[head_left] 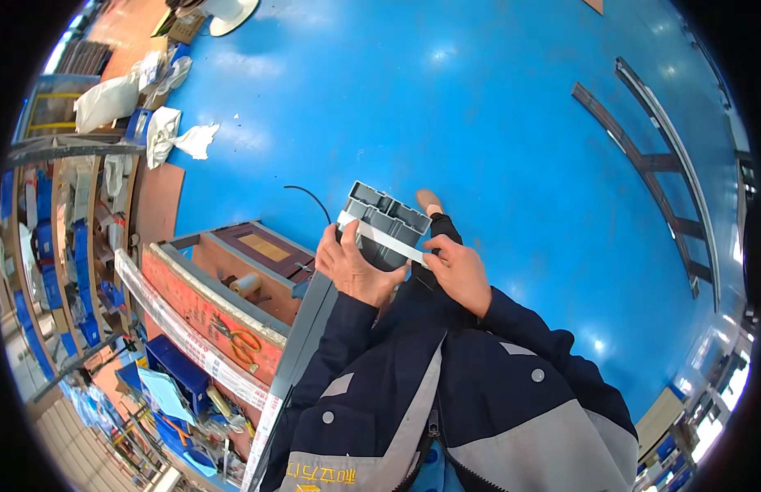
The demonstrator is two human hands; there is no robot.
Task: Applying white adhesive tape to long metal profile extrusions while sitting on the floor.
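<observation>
In front of my body, my left hand (354,269) grips a block of dark grey plastic pieces (372,199) from the left and below. The block has open, squarish hollows along its top. A flat white strip (393,243) runs across its near side. My left fingertips press on the strip's left part. At the right, my right hand (461,277) pinches the strip's right end between thumb and fingers. Both palms' undersides are hidden. A thin black cable (315,199) curves out beyond the block's left side.
A wooden bench (208,291) with an open compartment stands close on my left, with orange-handled scissors (243,348) on it. Blue bins (173,365) and shelves (59,246) lie further left. Long dark frames (671,184) rest on the blue floor (511,115) at the right.
</observation>
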